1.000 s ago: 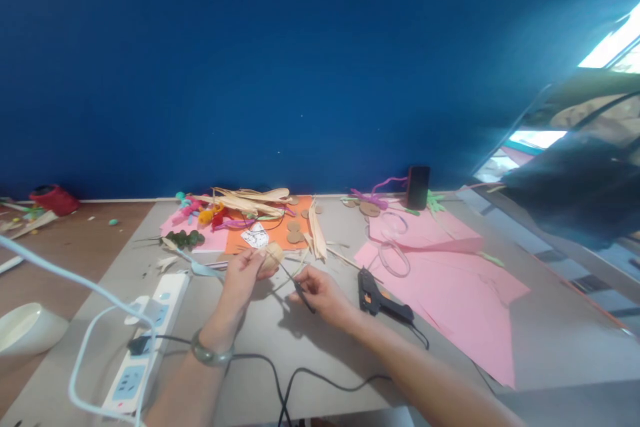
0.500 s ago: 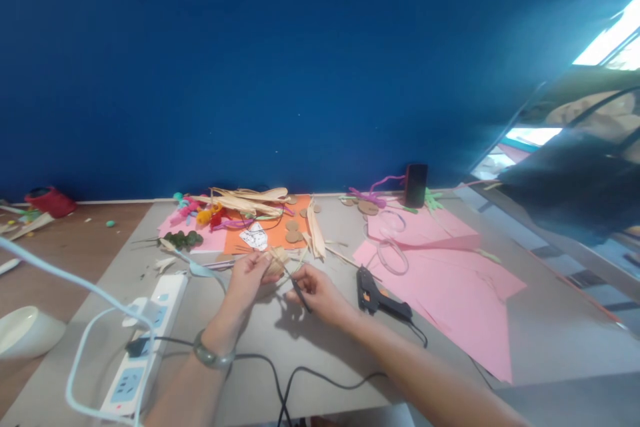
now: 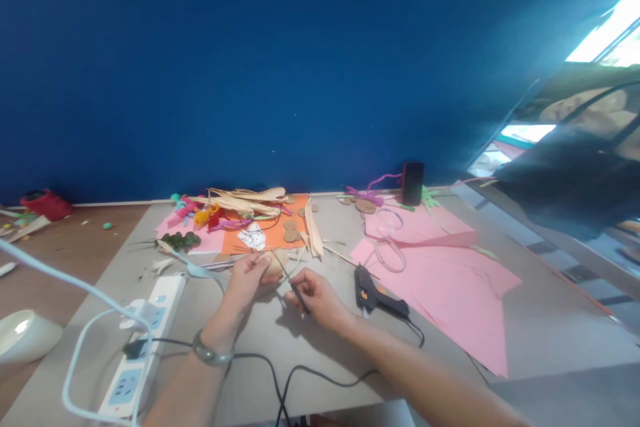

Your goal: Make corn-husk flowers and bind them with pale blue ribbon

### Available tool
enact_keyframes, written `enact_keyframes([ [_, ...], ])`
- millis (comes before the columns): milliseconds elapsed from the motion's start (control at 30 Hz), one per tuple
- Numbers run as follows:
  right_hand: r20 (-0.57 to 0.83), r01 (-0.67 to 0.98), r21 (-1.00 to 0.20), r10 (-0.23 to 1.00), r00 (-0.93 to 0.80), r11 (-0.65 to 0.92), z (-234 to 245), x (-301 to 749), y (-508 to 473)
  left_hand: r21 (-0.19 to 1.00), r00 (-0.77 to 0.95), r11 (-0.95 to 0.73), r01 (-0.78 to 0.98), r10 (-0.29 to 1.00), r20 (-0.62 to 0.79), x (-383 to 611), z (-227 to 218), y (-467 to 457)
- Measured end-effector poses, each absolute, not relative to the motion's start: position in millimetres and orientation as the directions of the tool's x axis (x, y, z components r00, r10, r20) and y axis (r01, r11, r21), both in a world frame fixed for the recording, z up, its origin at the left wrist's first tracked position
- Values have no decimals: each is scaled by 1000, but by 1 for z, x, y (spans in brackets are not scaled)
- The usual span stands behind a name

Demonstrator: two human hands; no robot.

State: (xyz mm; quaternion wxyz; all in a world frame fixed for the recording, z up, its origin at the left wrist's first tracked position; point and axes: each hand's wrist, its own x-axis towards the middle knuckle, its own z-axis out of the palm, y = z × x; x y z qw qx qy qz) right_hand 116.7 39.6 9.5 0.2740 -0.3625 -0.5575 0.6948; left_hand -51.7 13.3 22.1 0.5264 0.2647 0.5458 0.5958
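My left hand is closed around a small tan woven piece held just above the grey table. My right hand pinches a thin black tool whose tip points up at that piece. The two hands are almost touching near the table's middle. A green bracelet sits on my left wrist. Thin straw strips stick out of the woven piece.
A black glue gun lies right of my hands, its cord running toward me. Pink paper sheets cover the right side. A white power strip lies at left. Straw strips, pipe cleaners and wooden discs lie on orange paper behind.
The view has drifted slightly. My right hand and the tool have edged a little closer to the woven piece; my left hand keeps its hold.
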Motion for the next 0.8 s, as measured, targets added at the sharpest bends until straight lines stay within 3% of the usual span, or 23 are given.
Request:
enact_keyframes([
  [367,-215,-8,-966,816,-536,-259,2,122,32,918,-212,244,-312,924,-318,-46,14,14],
  [600,-204,-62,-966,888,-412,-251,-1,128,27,902,-133,286,-323,930,-343,-40,16,12],
  [700,-191,-99,-968,930,-313,-232,10,130,41,913,-62,274,-302,950,-306,-40,16,10],
  [800,-193,-82,-967,904,-383,-241,22,130,56,940,44,260,-220,965,-257,-41,11,7],
])
